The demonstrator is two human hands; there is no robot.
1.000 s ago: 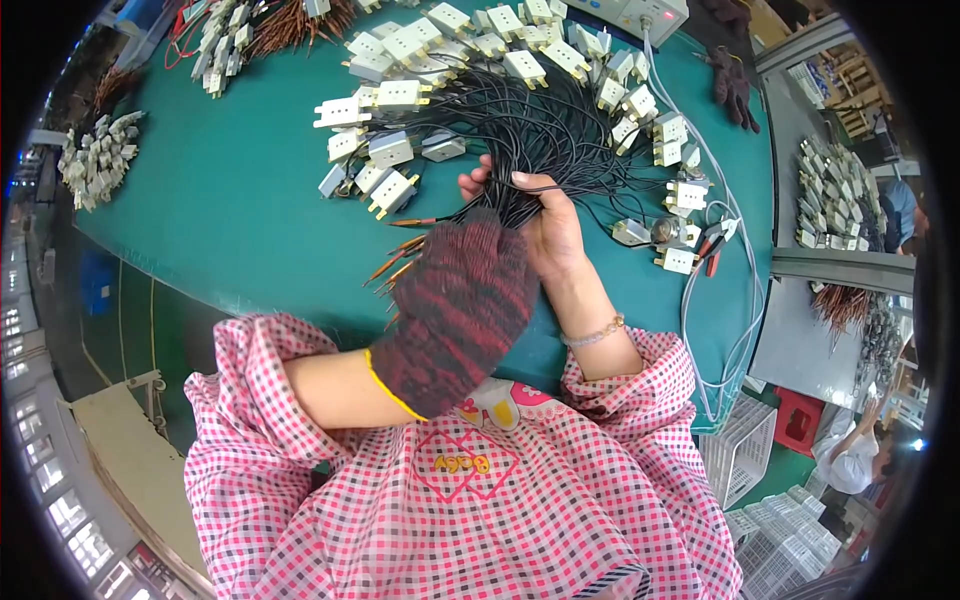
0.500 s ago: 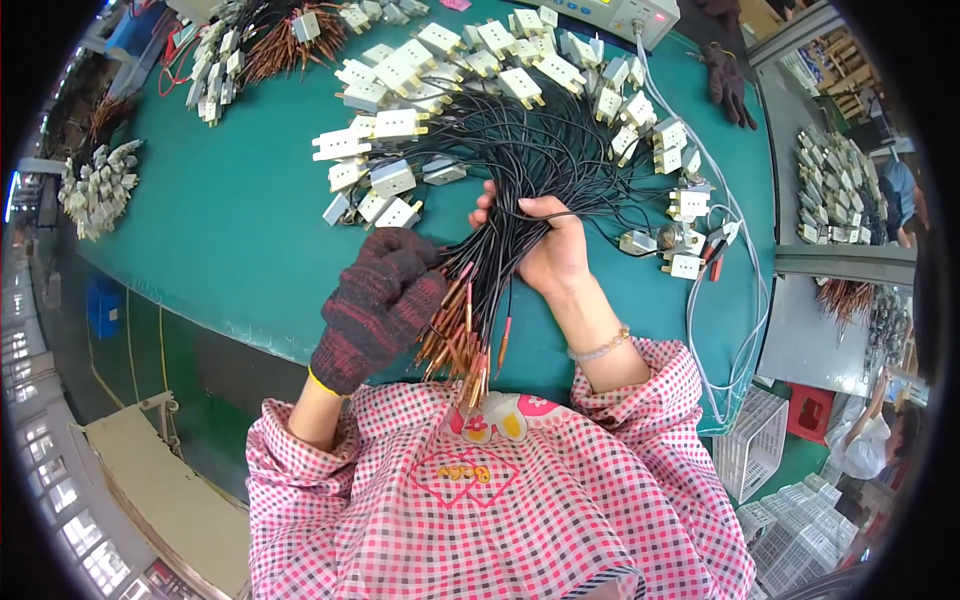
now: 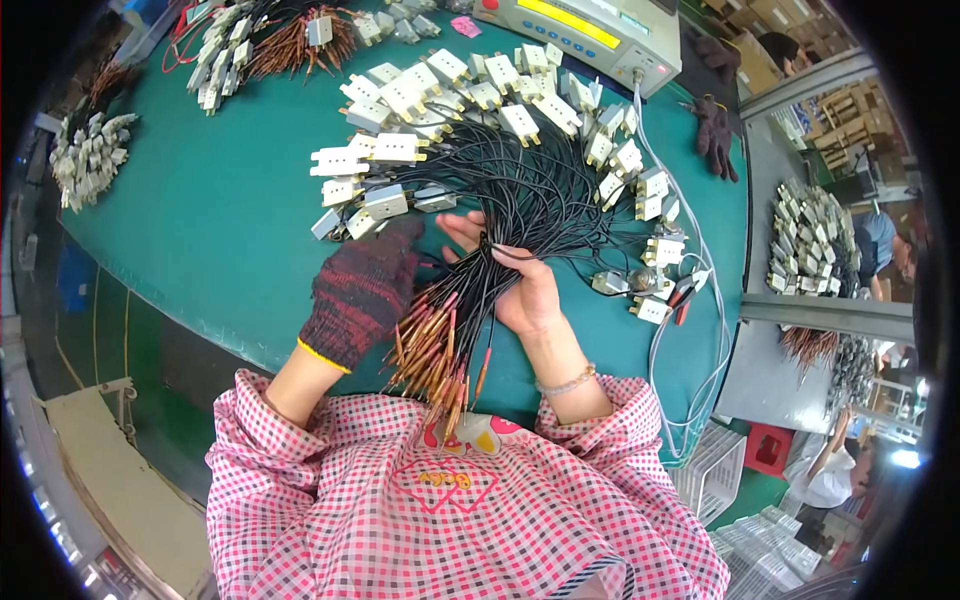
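A thick bundle of black cables (image 3: 490, 262) runs through my bare right hand (image 3: 530, 295). The thumb lies across its front, and the fingers come out behind it on the left. White rectangular connector blocks (image 3: 400, 147) fan out in an arc at the cables' far ends. Copper-coloured tips (image 3: 430, 350) with pinkish sleeves hang toward my checked smock. My left hand (image 3: 362, 290), in a dark red and black knit glove, is closed at the bundle's left side. Its fingertips are partly hidden, and what they pinch does not show clearly.
A bench instrument (image 3: 590, 35) with a yellow display stands at the back; its grey leads (image 3: 690, 190) run down the right side to clips. More connector bundles (image 3: 92, 160) lie on the green table's (image 3: 200, 240) left. A spare glove (image 3: 712, 135) lies at the right edge.
My left hand has turned more upright beside the bundle. My right fingers have straightened somewhat behind the cables, and the copper tips are more spread. The whole view has shifted slightly.
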